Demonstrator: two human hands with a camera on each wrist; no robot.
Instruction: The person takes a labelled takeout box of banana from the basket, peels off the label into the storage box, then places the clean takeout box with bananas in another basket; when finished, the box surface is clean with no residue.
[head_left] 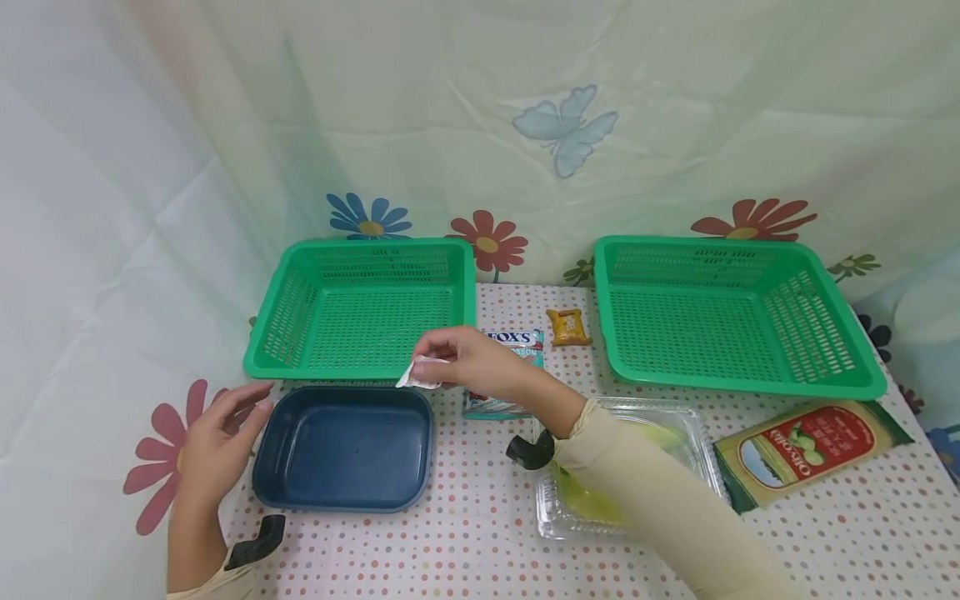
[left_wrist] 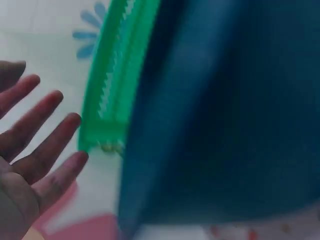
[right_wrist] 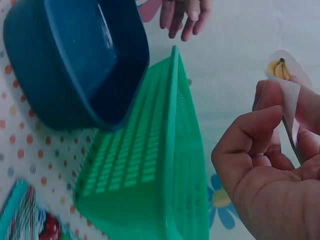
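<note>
Pinching a thin white piece (head_left: 423,375) between the thumb and fingers of the right hand (head_left: 471,360), and holding that piece up near the far right corner of the dark blue plastic basin (head_left: 352,450). Showing a folded edge of the piece toward the right wrist camera. Positioning the left hand (head_left: 217,442) just left of the basin, apart from the basin wall, and spreading the fingers with the palm free.

Reaching in from the right of the basin with an arm in a cream sleeve (head_left: 660,492). Passing that sleeve above a clear plastic clamshell box (head_left: 550,523) with pale green contents, to the right of the basin. Wearing a black curved fitting (head_left: 531,452) at the right wrist.

Having the left green perforated basket (head_left: 382,321) standing close behind the basin, and the right green perforated basket (head_left: 697,325) standing well to the right and behind. Showing a FOX'S packet (head_left: 528,343), partly hidden by the right hand, to the right of the basin. Showing a small orange-yellow wrapped snack (head_left: 568,327) farther right and behind, and an Olivoilà pack (head_left: 810,454) lying at an angle on the counter (head_left: 465,533), far right of the basin.
</note>
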